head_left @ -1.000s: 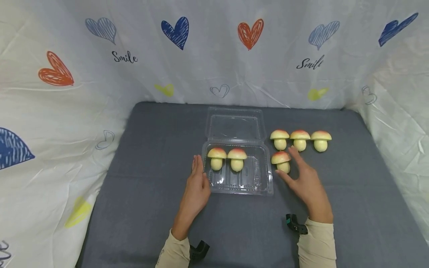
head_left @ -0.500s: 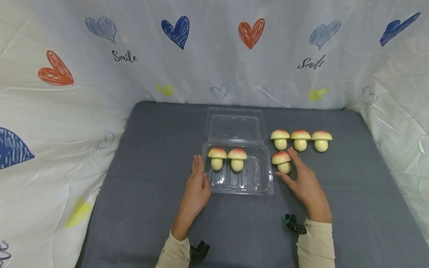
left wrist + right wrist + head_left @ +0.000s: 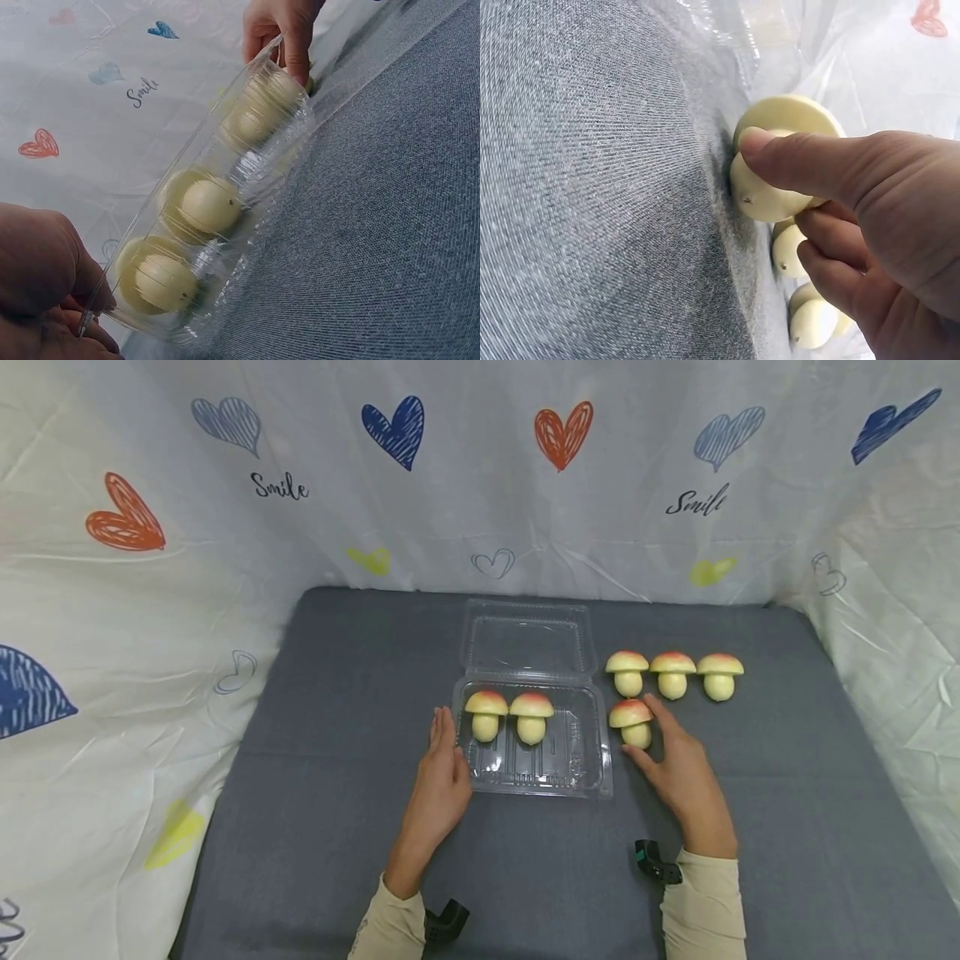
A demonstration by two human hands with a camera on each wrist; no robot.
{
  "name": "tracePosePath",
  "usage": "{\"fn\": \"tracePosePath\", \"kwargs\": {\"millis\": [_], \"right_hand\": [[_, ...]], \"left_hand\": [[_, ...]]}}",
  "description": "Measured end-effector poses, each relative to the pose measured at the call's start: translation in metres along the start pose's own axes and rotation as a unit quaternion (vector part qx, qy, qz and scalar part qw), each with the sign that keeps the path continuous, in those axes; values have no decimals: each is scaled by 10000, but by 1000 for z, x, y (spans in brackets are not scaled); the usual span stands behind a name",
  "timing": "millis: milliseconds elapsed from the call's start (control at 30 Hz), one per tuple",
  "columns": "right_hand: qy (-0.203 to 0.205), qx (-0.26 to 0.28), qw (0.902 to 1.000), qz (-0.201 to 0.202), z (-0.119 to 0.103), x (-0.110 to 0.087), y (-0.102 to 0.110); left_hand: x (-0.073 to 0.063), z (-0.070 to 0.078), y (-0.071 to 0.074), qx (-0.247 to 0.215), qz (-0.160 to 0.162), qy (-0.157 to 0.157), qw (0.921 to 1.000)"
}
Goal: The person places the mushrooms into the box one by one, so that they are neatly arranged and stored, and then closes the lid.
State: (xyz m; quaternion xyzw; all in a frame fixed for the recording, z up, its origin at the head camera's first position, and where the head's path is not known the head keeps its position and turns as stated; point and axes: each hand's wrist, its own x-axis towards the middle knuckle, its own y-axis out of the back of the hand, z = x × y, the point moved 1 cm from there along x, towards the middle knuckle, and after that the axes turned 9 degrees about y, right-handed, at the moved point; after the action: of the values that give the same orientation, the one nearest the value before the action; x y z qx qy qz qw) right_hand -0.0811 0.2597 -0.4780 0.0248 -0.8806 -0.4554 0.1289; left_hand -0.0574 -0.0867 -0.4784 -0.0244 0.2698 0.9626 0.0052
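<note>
In the head view my right hand (image 3: pixel 681 772) pinches a toy mushroom (image 3: pixel 636 735) with a red-tinged cap and pale stem, just right of a clear plastic clamshell container (image 3: pixel 573 768). The right wrist view shows the thumb pressed across this mushroom (image 3: pixel 761 191) beneath its cap. My left hand (image 3: pixel 441 785) is at the container's left side; up close in the left wrist view, its thumb and fingers hold the rim (image 3: pixel 88 311). Inside the container two mushrooms stand side by side along the back, a left one (image 3: pixel 486 714) and a right one (image 3: pixel 532 718).
Behind the right hand, three more mushrooms (image 3: pixel 672 672) stand in a row. The container's lid (image 3: pixel 527 639) lies folded back, away from me. Grey cloth (image 3: pixel 337 760) covers the table, and a white curtain (image 3: pixel 450 527) printed with hearts hangs around it.
My right thumb and index finger have closed in around the toy mushroom, and the right forearm has shifted slightly left. The left hand and the container have stayed put.
</note>
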Motion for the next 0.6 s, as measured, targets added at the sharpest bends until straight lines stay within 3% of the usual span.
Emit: {"fn": "tracePosePath", "kwargs": {"millis": [600], "right_hand": [[-248, -176, 9988, 373, -3, -2, 3]], "left_hand": [[-1, 0, 0, 31, -8, -28, 10000]]}}
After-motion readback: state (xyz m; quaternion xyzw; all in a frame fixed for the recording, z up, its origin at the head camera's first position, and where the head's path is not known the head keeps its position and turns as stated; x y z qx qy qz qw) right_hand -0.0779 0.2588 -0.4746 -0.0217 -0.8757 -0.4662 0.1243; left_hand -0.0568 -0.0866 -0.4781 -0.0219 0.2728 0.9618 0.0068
